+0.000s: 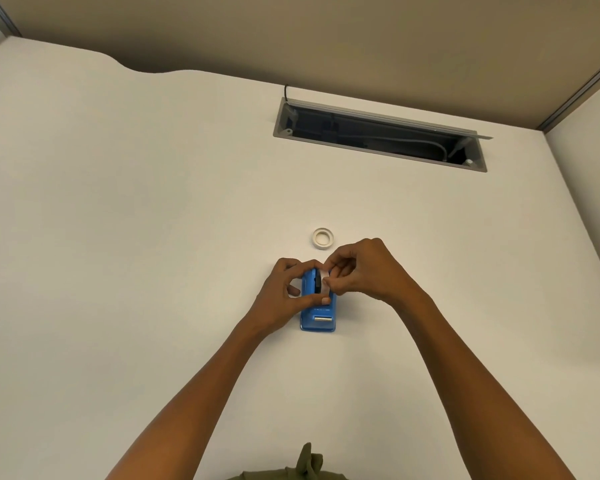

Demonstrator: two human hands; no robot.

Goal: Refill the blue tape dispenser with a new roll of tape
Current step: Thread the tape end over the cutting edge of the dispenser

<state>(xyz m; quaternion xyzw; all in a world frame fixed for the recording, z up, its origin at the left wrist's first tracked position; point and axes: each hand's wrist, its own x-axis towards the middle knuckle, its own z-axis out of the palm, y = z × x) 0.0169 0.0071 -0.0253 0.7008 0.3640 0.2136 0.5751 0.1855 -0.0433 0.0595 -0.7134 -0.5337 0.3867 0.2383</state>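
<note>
The blue tape dispenser (318, 317) stands on the white desk, its metal cutter end toward me. A roll of tape (325, 281) sits upright in its cradle beside a black hub. My left hand (286, 294) wraps the dispenser's left side, thumb across its body. From the right, my right hand (364, 270) pinches the roll between fingertips. A second white ring, which may be an empty core or another roll (323, 238), lies flat on the desk just beyond the hands.
The white desk (136, 220) spreads wide to the left and right. An open cable tray (378, 135) with wires is cut into the desk further back. Beige partition walls rise behind and at the right.
</note>
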